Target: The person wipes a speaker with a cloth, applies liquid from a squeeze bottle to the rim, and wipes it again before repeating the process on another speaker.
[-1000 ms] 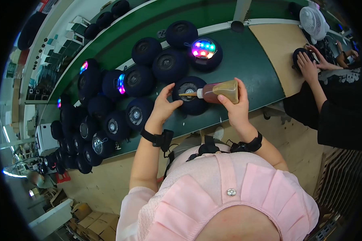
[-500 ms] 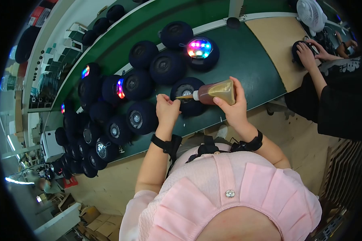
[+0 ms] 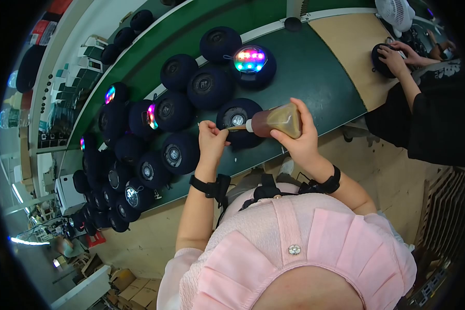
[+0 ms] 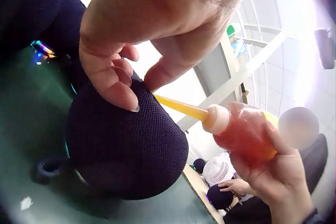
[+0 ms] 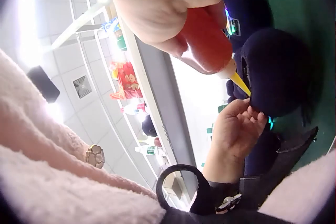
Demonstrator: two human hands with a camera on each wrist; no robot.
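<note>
My right hand (image 3: pixel 304 140) grips a squeeze bottle (image 3: pixel 277 122) of reddish-amber liquid, tilted with its long yellow nozzle (image 4: pixel 182 108) toward my left hand. The nozzle tip reaches the rim of a round, dark blue fabric-covered speaker (image 3: pixel 238 107), which lies with its ringed face and silvery centre up. At that same rim, thumb and fingers of my left hand (image 3: pixel 212 144) pinch the speaker's fabric edge (image 4: pixel 140 90), right beside the nozzle tip. The left wrist view shows the speaker's mesh side (image 4: pixel 128 150) below those fingers.
Several similar speakers crowd the green bench (image 3: pixel 315 77) to the left and behind. One speaker with a lit multicoloured panel (image 3: pixel 250 59) stands just beyond. At right, another person's hands (image 3: pixel 395 61) work on a dark speaker over a tan board (image 3: pixel 346 39), near a white fan (image 3: pixel 396 14).
My left hand has gone from spread fingers beside the speaker to pinching at its rim. The bottle has shifted slightly left, its nozzle tip moving from over the speaker's face to the left rim.
</note>
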